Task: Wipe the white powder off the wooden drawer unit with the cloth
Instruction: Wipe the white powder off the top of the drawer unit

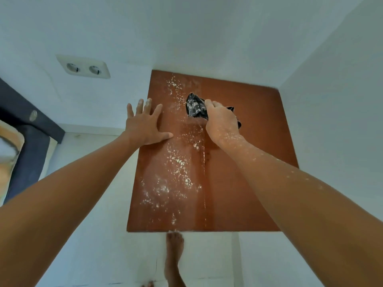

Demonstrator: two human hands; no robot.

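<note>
The brown wooden drawer unit (244,183) is seen from above, set into a white corner. White powder (178,162) lies scattered in a band down its left-middle, from the far edge to the near edge. My right hand (221,119) presses a bunched dark checked cloth (194,105) onto the top near the far middle; powder specks cling to that wrist and forearm. My left hand (145,123) lies flat with fingers spread on the unit's left edge, and its fingertips are dusted white.
White walls close in behind and to the right of the unit. A double wall socket (84,68) is on the left wall. A dark bed frame (27,129) stands at far left. My bare foot (174,257) is on the white floor before the unit.
</note>
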